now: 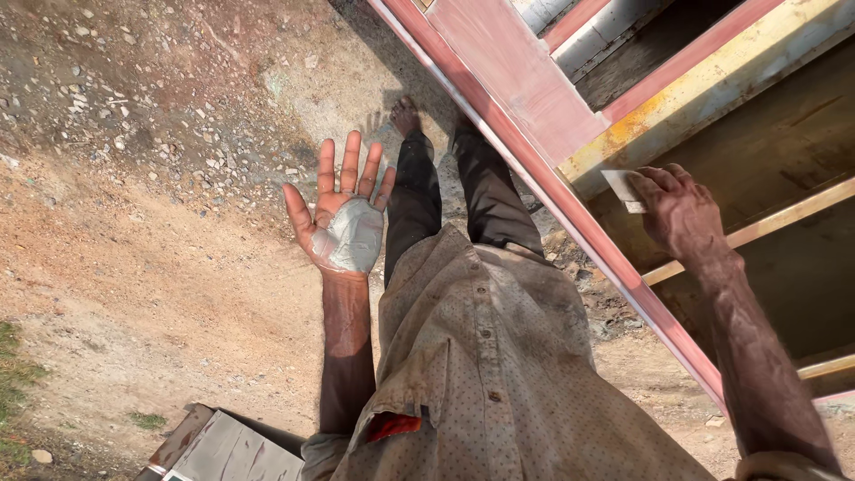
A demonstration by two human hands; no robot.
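Note:
My left hand (343, 214) is held out flat, palm up, fingers spread, with a smear of grey putty (354, 236) covering the palm. My right hand (679, 209) is closed on a small flat pale scraper blade (621, 189), which rests against the yellow-stained edge of a red-painted wooden frame (525, 85). The frame runs diagonally from the top centre down to the lower right.
Below me are my dark trousers and feet (407, 116) on bare dirt with scattered gravel (134, 116). Behind the frame is a dark recess crossed by pale wooden bars (784, 218). A grey-painted board (227, 450) lies at the bottom left, beside patches of grass.

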